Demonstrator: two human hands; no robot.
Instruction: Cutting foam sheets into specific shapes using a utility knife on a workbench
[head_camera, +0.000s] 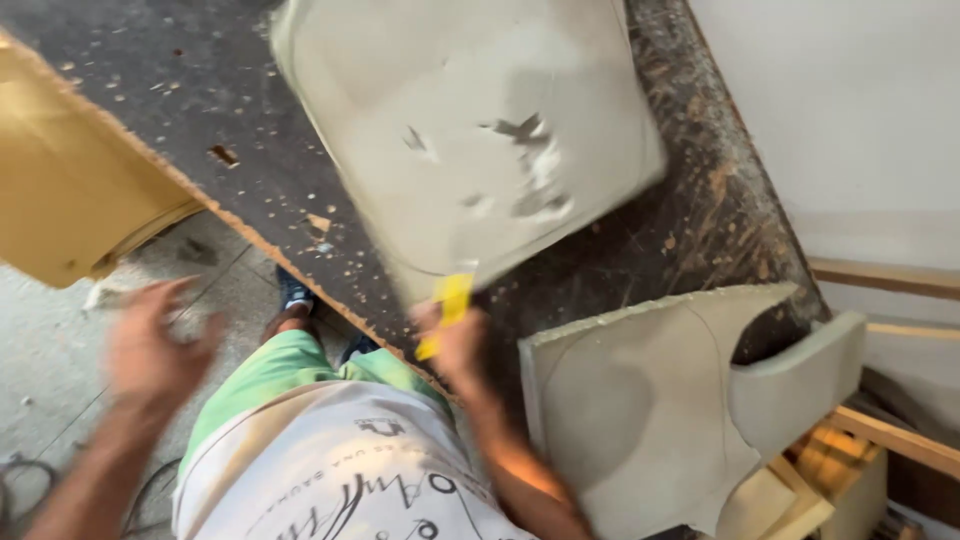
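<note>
So the right hand (462, 345) has its grip closed on a yellow cutter (448, 310) at the big foam slab (470, 130) on the bench (700, 220). That slab looks uncut, while a cut foam piece (640, 400) lies beside it; the left hand (155, 345) hangs open, holding nothing.

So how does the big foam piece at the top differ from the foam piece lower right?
The top foam piece is a whole rounded slab; the lower foam piece has a curved cut-out along its upper right side. The top one has scuffed, gouged patches on its face; the lower one looks smooth, with faint drawn lines. The right hand, holding a yellow tool, is at the top one's edge; the lower one lies untouched. Both are pale grey and lie on the dark worktable.
</note>
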